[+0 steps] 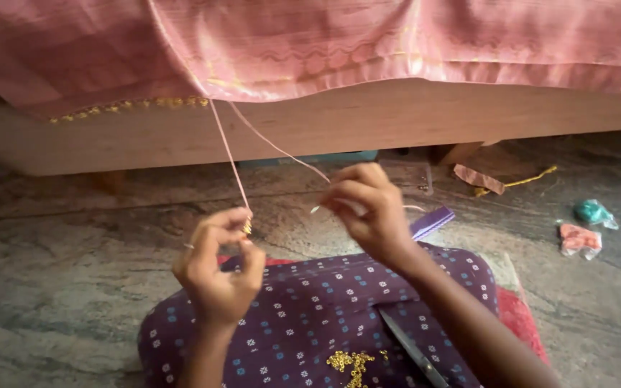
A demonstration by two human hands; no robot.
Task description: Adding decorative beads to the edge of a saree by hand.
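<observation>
Below the pink cloth, left hand pinches a gold bead on one thread; right hand, at 3 o'clock, pinches the other strand. Knotting seems underway; tightening needs steady tension.

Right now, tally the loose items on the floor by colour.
Purple flat strip: 1
Teal packet: 1
Orange-pink packet: 1
Pink cloth scrap: 1
Yellow cord: 1
Total: 5
Not counted: the pink threads pinched by the left hand and right hand.
</observation>
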